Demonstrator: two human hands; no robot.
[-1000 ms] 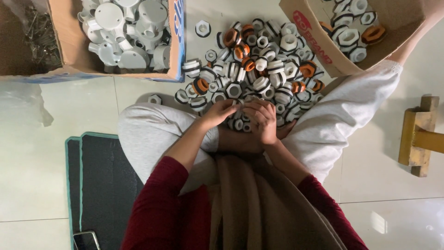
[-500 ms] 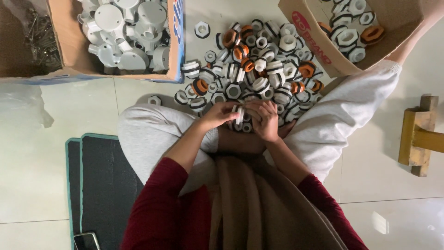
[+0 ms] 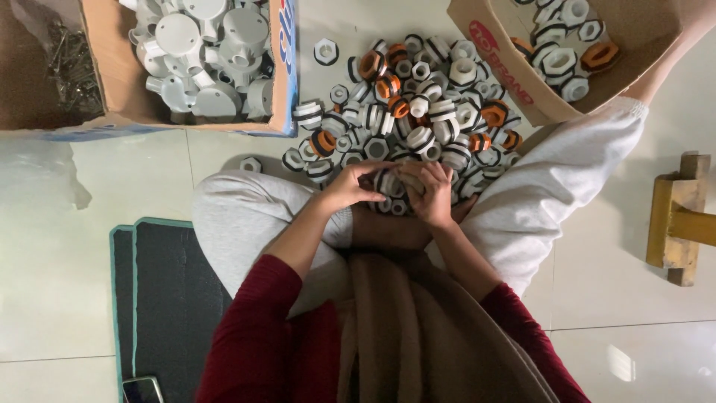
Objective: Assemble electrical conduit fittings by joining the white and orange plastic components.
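Note:
I sit cross-legged on the floor with a pile of small white, black-ringed and orange plastic fittings [image 3: 418,104] in front of my knees. My left hand [image 3: 349,185] and my right hand [image 3: 429,192] meet just above my feet at the near edge of the pile. Between their fingers is one white fitting with black rings [image 3: 385,181], gripped from both sides. Most of that fitting is covered by my fingers.
A cardboard box [image 3: 283,82] at the upper left holds large white round plastic parts. Another cardboard box [image 3: 500,52] at the upper right holds more fittings. A dark mat [image 3: 160,298] and a phone [image 3: 142,389] lie at the lower left, a yellow wooden stool [image 3: 682,216] at the right.
A white fitting has come up between my fingertips, and both hands have closed in on it. My arms and legs have stayed in place.

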